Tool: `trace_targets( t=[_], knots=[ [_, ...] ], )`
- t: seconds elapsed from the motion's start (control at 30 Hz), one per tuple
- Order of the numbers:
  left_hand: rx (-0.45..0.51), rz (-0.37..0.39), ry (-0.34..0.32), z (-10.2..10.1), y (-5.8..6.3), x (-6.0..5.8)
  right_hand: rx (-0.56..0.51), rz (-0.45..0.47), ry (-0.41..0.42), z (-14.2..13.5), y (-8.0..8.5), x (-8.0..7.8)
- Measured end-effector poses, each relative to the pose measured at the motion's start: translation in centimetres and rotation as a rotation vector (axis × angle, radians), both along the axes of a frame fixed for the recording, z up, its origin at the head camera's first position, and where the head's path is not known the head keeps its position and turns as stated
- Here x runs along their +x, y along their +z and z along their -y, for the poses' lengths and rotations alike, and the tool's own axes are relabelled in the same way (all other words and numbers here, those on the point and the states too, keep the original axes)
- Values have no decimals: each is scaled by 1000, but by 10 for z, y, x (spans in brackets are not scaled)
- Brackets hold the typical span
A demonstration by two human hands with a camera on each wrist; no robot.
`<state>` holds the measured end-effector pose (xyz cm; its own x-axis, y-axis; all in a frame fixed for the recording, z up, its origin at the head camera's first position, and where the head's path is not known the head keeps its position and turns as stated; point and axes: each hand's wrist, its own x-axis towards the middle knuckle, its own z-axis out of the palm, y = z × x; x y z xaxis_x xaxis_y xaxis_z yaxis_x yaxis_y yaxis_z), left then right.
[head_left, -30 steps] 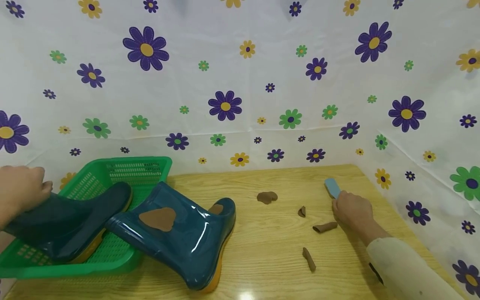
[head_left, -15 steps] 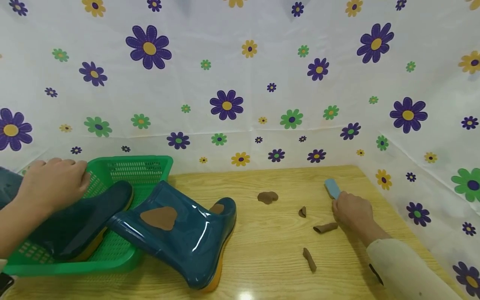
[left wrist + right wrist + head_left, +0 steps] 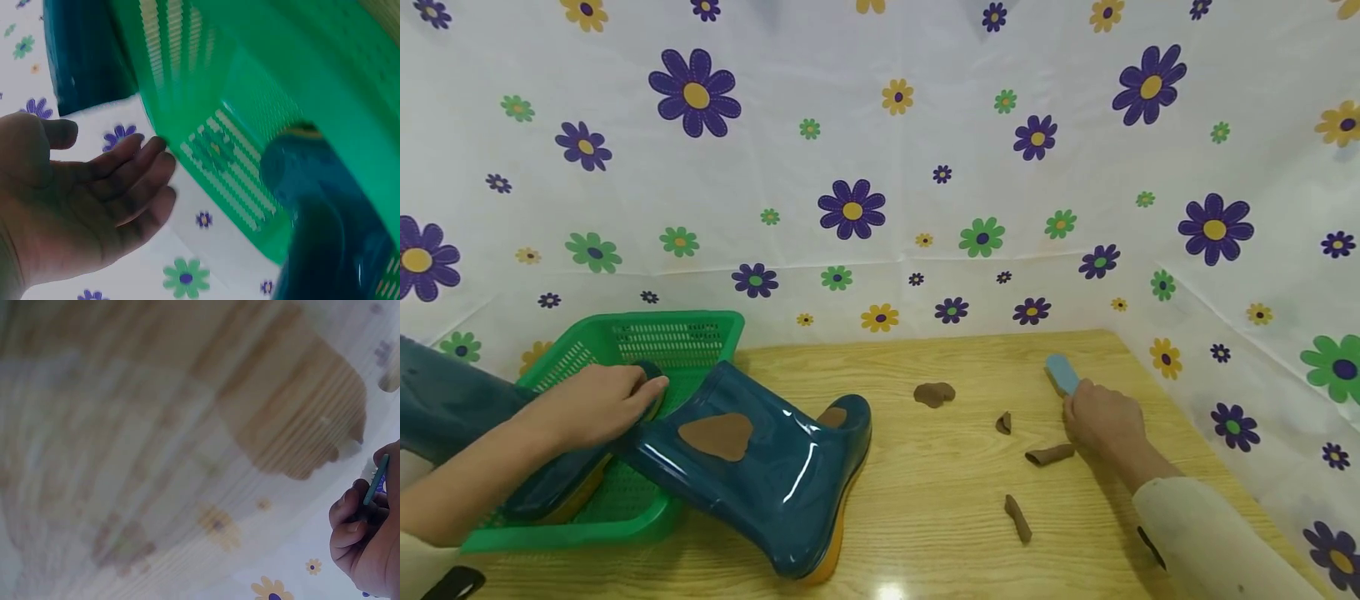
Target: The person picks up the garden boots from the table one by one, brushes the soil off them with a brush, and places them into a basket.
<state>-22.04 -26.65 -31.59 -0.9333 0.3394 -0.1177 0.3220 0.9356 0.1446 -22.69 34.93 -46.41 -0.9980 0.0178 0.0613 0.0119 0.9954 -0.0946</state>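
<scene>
Left hand (image 3: pixel 591 408): fingers apart and slightly bent, palm free, gripping nothing; in the head view it lies in front of the basket boot (image 3: pixel 546 487), partly covering it.
Right hand (image 3: pixel 1105 417): closed round the tool (image 3: pixel 1062 375), whose light blue end juts out past the fingers, toward the back of the table (image 3: pixel 925 467).
Basket boot: toe and sole inside the green basket (image 3: pixel 602 533), under the left forearm; a teal shaft (image 3: pixel 452 400) at far left, probably its own, though the forearm hides the join.
Table boot (image 3: pixel 775 475): on its side just right of the left hand and well apart from the right hand, shaft top at the basket rim, with brown patches (image 3: pixel 717 437) on shaft and toe.
Scraps (image 3: pixel 1018 518): four brown bits on the table between table boot and right hand, one curled piece (image 3: pixel 1051 454) near that hand.
Backdrop (image 3: pixel 925 150): white, flower-printed, behind the table.
</scene>
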Motion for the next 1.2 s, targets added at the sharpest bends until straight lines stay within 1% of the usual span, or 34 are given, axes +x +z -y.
trace_targets(
  t=[0.1,0.17,0.23,0.3,0.4,0.47,0.57,0.67,0.83,0.93,1.0,1.1,1.2],
  knots=[
    [-2,102,5,-8,-4,2,26,4,10,0,-1,-1],
    [-7,151,3,-11,-7,2,67,10,32,0,-1,-2],
    [0,183,9,-14,-8,3,81,10,42,0,-1,-3],
    [14,197,14,-15,-10,4,87,4,49,1,-1,-4],
    [40,185,38,-17,-12,4,61,-18,37,1,-2,-5],
    [54,180,48,-18,-14,4,73,-28,45,1,-2,-5],
    [85,216,69,-21,-15,1,71,-41,54,1,-2,-5],
    [102,253,78,-22,-15,-3,45,-52,60,2,-3,-6],
    [98,235,70,-26,-14,-10,26,-84,82,4,-2,-8],
    [136,232,70,-29,-14,-10,13,-90,91,6,-2,-8],
    [170,218,72,-32,-13,-8,-14,-92,96,6,-3,-8],
    [208,159,60,-35,-10,-3,-62,-90,110,7,-3,-8],
    [228,100,38,-38,-1,4,-94,-64,128,10,-3,-9]
  ],
)
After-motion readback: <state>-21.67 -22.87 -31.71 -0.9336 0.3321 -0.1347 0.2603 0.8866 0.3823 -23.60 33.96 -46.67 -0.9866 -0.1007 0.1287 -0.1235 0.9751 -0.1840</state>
